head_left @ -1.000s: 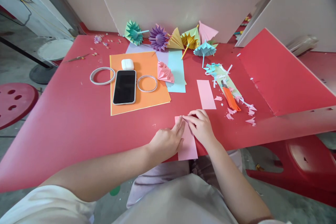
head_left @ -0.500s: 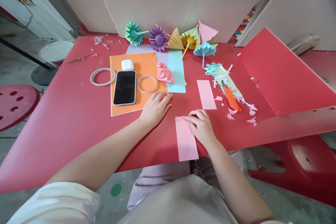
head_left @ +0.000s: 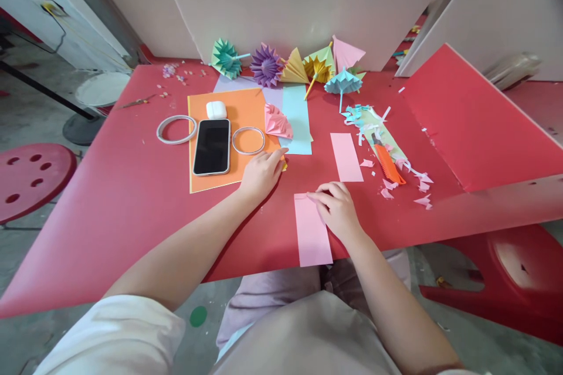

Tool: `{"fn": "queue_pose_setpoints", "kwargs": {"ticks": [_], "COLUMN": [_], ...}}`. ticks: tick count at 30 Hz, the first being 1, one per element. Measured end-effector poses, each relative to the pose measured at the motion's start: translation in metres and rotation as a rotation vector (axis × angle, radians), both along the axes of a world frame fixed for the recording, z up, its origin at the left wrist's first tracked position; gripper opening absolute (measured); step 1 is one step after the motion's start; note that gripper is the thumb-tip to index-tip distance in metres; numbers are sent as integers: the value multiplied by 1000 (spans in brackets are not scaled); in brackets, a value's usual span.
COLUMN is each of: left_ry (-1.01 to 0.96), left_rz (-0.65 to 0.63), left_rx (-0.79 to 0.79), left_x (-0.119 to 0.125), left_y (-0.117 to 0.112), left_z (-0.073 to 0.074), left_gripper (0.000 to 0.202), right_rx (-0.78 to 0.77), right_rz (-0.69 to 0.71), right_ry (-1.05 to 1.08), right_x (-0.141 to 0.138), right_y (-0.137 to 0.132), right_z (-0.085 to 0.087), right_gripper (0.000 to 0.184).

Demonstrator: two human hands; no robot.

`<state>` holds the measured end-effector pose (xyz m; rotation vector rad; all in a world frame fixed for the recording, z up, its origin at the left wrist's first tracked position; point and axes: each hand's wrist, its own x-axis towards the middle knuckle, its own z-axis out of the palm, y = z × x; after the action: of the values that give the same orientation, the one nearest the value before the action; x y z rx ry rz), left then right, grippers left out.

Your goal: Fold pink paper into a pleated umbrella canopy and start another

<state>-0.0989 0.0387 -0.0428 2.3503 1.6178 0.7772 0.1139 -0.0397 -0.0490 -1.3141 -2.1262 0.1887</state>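
Note:
A pink paper strip (head_left: 313, 238) lies at the near edge of the red table (head_left: 132, 199), its near end hanging over the edge. My right hand (head_left: 339, 209) rests on its far end, fingers curled and pinching the small fold there. My left hand (head_left: 260, 174) lies apart from the strip on the near right corner of the orange sheet (head_left: 246, 111), fingers stretched forward and holding nothing that I can see.
On the orange sheet are a phone (head_left: 212, 146), an earbud case (head_left: 216, 109) and a tape ring (head_left: 248, 140); another ring (head_left: 176, 129) lies to its left. Folded paper umbrellas (head_left: 266, 64) line the back wall. A second pink strip (head_left: 346, 156), an orange cutter (head_left: 387, 165) and paper scraps lie to the right. Red stools (head_left: 30, 179) flank the table.
My left hand left the pink strip and moved up and left onto the corner of the orange sheet. My right hand stayed on the strip's folded end.

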Motion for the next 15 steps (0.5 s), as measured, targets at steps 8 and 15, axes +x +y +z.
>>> {"fn": "queue_pose_setpoints", "kwargs": {"ticks": [8,15], "left_ry": [-286,-186], "left_rz": [131,74], "left_rx": [-83,-28], "left_x": [-8,-10], "left_y": [5,6], "left_z": [4,0], "left_gripper": [27,25], "right_rx": [6,12], "right_rz": [-3,-1], "right_ry": [6,5], "right_x": [0,0], "right_y": [1,1], "right_z": [-3,-4], "right_gripper": [28,28]}}
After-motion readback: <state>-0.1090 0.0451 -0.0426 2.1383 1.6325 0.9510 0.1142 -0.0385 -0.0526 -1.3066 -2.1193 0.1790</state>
